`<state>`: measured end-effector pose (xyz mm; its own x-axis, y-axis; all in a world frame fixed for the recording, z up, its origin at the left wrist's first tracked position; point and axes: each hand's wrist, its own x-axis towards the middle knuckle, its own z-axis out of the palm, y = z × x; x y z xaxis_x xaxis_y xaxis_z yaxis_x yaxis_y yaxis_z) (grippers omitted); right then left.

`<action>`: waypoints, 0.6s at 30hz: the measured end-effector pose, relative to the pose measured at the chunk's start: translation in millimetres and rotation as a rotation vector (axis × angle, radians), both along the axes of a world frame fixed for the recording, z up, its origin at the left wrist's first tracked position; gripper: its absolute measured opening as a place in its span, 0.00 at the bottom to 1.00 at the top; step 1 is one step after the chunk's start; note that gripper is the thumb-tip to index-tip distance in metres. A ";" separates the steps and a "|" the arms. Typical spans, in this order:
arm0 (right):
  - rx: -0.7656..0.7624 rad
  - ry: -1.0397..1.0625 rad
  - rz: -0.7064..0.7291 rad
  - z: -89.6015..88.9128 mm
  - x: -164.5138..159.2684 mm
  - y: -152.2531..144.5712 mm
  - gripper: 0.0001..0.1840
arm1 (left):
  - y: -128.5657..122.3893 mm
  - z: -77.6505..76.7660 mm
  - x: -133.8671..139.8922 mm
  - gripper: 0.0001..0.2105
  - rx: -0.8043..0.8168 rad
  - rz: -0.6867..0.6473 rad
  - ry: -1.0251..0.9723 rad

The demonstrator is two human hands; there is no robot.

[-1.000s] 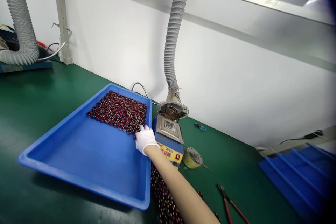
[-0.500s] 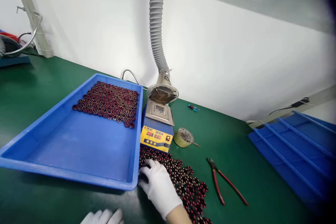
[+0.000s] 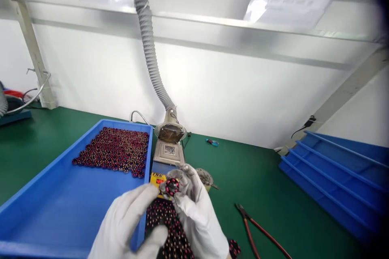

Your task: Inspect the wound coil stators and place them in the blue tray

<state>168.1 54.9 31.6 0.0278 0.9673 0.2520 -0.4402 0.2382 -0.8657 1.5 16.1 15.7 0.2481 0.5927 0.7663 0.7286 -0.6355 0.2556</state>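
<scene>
In my raised right hand (image 3: 199,214), a small round coil (image 3: 172,186), black with pinkish-red spots around its rim, sits between gloved fingertips. My left hand (image 3: 124,222) is to its left, fingers and thumb apart and the thumb blurred; the index fingertip is close to the coil, and I cannot tell whether they touch. Below both hands, many similar coils (image 3: 174,236) lie packed on the table, partly covered by the hands. More coils (image 3: 114,149) stand in rows at the far end of the blue tray (image 3: 75,194).
A solder pot (image 3: 168,151) under a fume hose (image 3: 148,36) stands behind my hands, its yellow panel partly hidden. Right of it is a round tin (image 3: 205,177). Red-handled cutters (image 3: 255,226) lie on the green table (image 3: 243,170). Blue stacked trays (image 3: 334,178) lean at right.
My right hand has risen from the coils on the table with one coil in its fingers. My left hand has come up beside it. The camera view has tilted upward.
</scene>
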 end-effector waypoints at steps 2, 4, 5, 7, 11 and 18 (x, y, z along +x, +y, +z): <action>0.056 0.043 0.022 3.8 -6.6 2.5 0.22 | 17.6 26.4 15.5 0.16 0.139 -0.034 -0.006; 0.096 0.071 0.033 5.0 -9.5 4.8 0.15 | 28.9 38.5 28.4 0.12 0.232 -0.070 -0.051; 0.106 0.074 0.033 5.8 -9.3 5.2 0.13 | 32.9 39.9 32.9 0.11 0.259 -0.086 -0.082; 0.105 0.072 0.021 8.6 -6.5 3.9 0.11 | 38.4 37.9 37.8 0.09 0.285 -0.099 -0.128; 0.080 0.030 0.065 14.4 0.2 0.0 0.13 | 45.5 31.6 38.5 0.09 0.322 -0.107 -0.103; 0.115 0.034 0.079 7.0 -0.4 13.1 0.16 | 53.6 24.9 33.1 0.12 0.158 -0.251 -0.181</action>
